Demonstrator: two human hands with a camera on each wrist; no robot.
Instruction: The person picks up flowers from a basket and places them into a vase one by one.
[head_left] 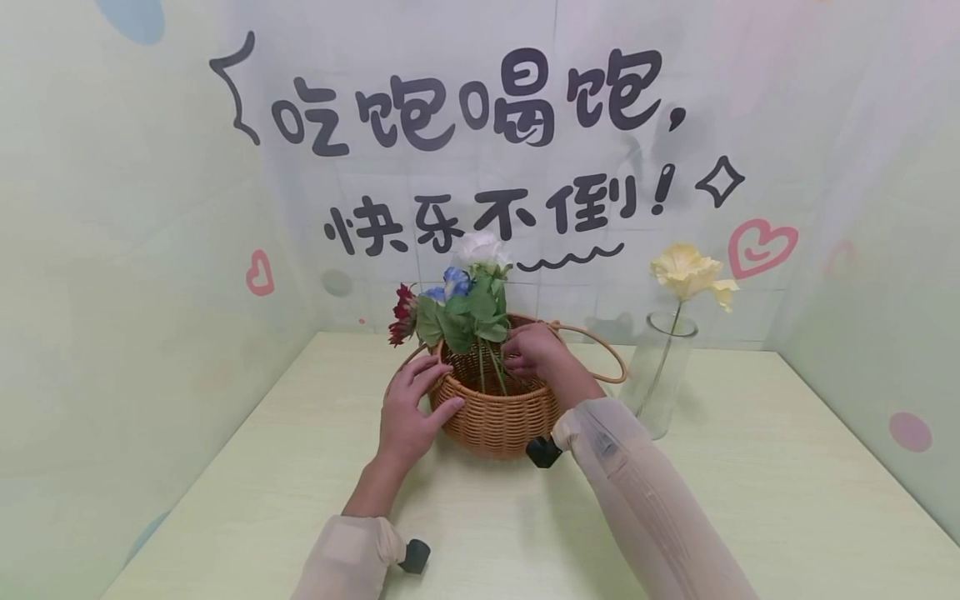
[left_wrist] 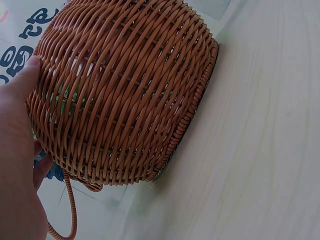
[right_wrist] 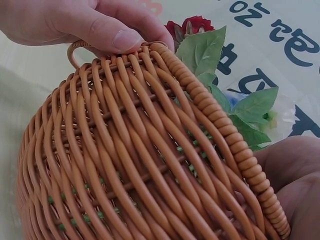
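Observation:
A brown wicker basket (head_left: 498,425) stands on the table, holding artificial flowers: a white one (head_left: 482,250), a blue one (head_left: 455,283) and a dark red one (head_left: 403,317). My left hand (head_left: 408,408) grips the basket's left rim, and in the right wrist view its thumb (right_wrist: 125,40) presses on the outer weave. Over the right side of the rim, my right hand (head_left: 536,350) reaches inside, fingers bent close beside the green stems (head_left: 482,367). I cannot tell whether those fingers pinch a stem. Green leaves (right_wrist: 252,107) rise above the rim.
Right of the basket stands a clear glass vase (head_left: 662,392) with a yellow flower (head_left: 686,271) in it. The basket's looped handle (head_left: 611,354) sticks out toward the vase. Printed wall sheets (head_left: 525,167) enclose the table's back and sides.

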